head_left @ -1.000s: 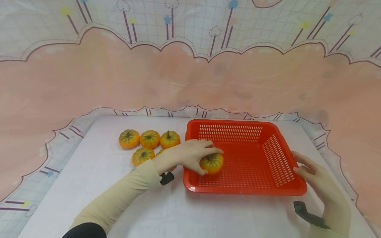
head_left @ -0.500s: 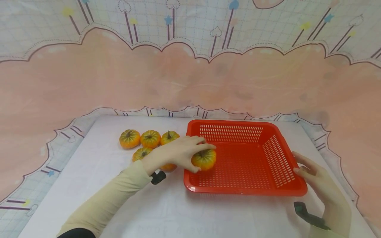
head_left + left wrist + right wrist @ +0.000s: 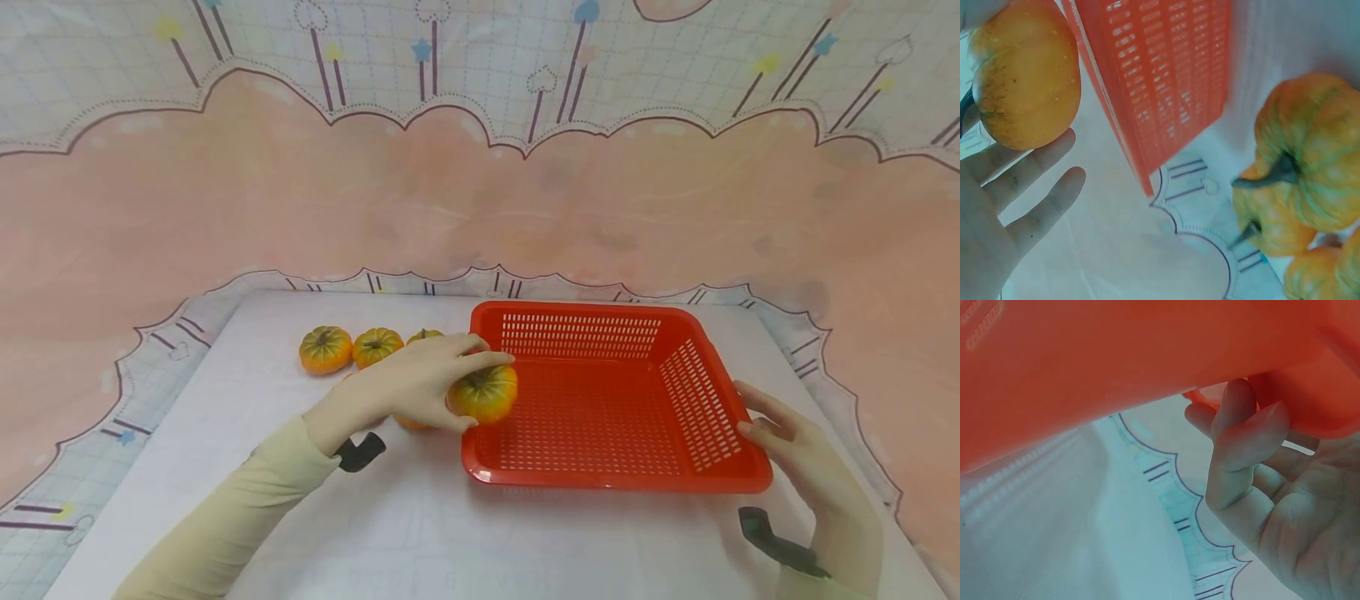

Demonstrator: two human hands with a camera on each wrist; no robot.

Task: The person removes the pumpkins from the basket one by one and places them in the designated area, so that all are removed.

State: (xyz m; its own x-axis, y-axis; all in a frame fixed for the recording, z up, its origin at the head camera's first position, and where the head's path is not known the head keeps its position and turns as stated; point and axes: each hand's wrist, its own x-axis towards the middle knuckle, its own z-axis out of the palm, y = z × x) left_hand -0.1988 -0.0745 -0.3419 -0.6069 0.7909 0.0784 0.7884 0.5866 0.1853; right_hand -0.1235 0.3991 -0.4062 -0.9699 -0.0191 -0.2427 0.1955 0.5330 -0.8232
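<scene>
My left hand [image 3: 431, 379] holds a small orange-and-green pumpkin [image 3: 486, 395] between thumb and fingers, over the left rim of a red plastic basket [image 3: 600, 482]. In the left wrist view this pumpkin [image 3: 1032, 75] is beside the basket wall [image 3: 1154, 69], its dark stem pointing left. My right hand [image 3: 806, 454] grips the basket's right rim; in the right wrist view the fingers [image 3: 1244, 444] are curled at the rim's underside. No pumpkin shows inside the basket. Left of it sit several more pumpkins [image 3: 326, 349], some partly hidden behind my left hand and wrist.
The white table [image 3: 420, 533] carries the pumpkins and the basket. Behind it hangs a patterned pink-and-white cloth [image 3: 480, 208], whose scalloped border runs along the back and sides. Loose pumpkins [image 3: 1313, 150] lie close to the basket's left side.
My left hand has moved left with the pumpkin, from inside the basket to over its left rim. The right hand and the basket stay in place.
</scene>
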